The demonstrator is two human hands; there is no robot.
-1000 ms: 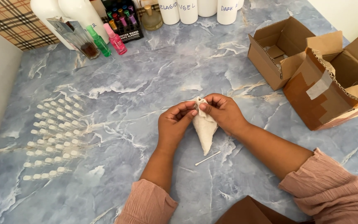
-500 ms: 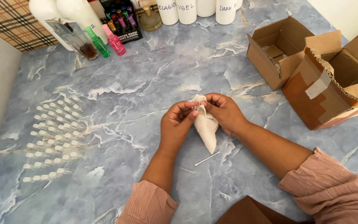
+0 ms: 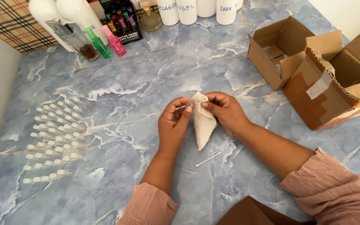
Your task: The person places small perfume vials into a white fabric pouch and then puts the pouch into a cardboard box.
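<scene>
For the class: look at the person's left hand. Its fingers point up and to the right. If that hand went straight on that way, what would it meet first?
Almost at once, the left hand would meet the folded cream cloth its fingertips already pinch, with the right hand just behind. Beyond them lies bare marbled tabletop; depth is hard to judge.

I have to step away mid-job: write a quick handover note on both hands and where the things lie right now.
Left hand: fingertips pinch the top edge of the small cream folded cloth.
Right hand: grips the same top edge from the other side; the cloth hangs pointed end down above the blue marbled tabletop.
Thin white stick lies loose on the table just below the cloth.
Rows of small clear vials with white caps lie to the left.
Open brown cardboard boxes stand to the right.
Done: cloth is folded and lifted. Left: stick and vials untouched.
</scene>
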